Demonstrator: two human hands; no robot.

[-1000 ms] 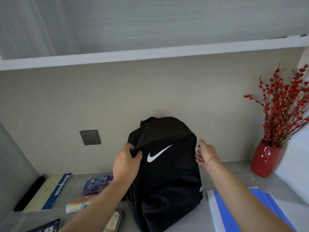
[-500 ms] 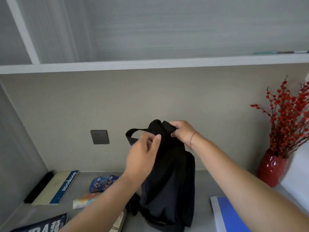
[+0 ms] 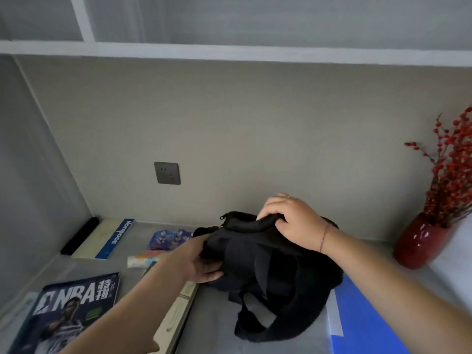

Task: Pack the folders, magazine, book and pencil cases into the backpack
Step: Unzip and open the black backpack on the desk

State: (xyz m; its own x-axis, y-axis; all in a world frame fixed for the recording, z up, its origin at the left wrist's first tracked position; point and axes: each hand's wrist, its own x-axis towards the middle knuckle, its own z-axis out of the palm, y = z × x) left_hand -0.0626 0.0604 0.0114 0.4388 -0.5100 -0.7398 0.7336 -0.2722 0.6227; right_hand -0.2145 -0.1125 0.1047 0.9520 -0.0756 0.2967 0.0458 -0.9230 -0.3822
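Backpack flat on the desk, both hands on it

Magazine (image 3: pixel 74 310) lies at my far left on the desk (image 3: pixel 212 328), notebook (image 3: pixel 102 237) and pencil cases (image 3: pixel 169 236) behind it. My left hand (image 3: pixel 201 261) presses open-fingered against the black backpack (image 3: pixel 275 272). My right hand (image 3: pixel 291 218) is curled tight around its top handle. Blue folders (image 3: pixel 365 318) lie partly under the bag; a red vase (image 3: pixel 419 242) stands beyond.
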